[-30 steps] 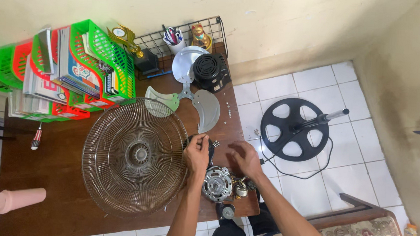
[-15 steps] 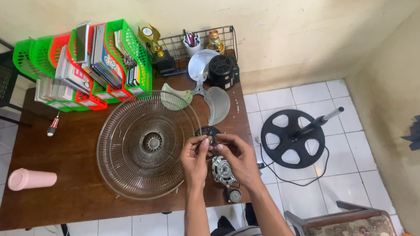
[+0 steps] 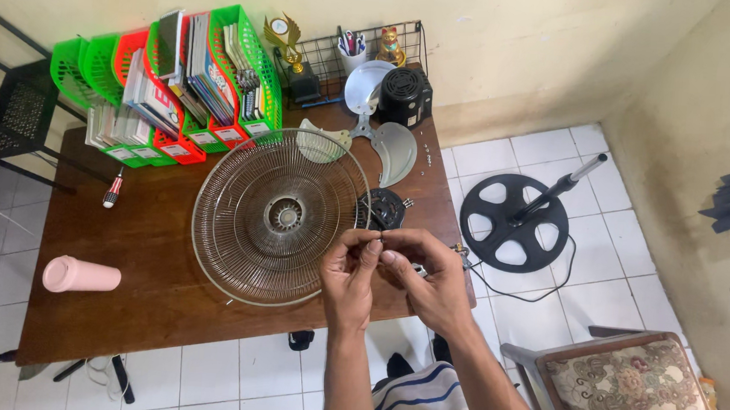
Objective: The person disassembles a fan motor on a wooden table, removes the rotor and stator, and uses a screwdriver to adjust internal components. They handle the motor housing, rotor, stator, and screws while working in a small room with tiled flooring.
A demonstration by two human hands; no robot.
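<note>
Seen from above, a person's two bare hands meet just right of centre in the frame, over the near edge of a dark brown wooden table [image 3: 123, 239]. The left hand [image 3: 350, 272] has thumb and forefinger pinched together on something too small to make out, perhaps a screw or wire end. The right hand [image 3: 428, 280] curls beside it, fingertips touching the left's, the fingers half closed; whether it grips anything cannot be told. Directly beyond the fingertips, a little higher in the frame, lies a small round black fan motor housing [image 3: 382, 208], close to both hands and about equally near each. To its left, touching it, a large round wire fan guard [image 3: 274, 216] lies flat on the table. Higher up sit pale grey plastic fan blades [image 3: 378, 137]. At the far left lie a red-handled screwdriver [image 3: 113, 187] and a pink cylindrical tumbler [image 3: 82, 275] on its side. A black round fan base with pole [image 3: 515, 220] rests on the white tiled floor at right
</note>
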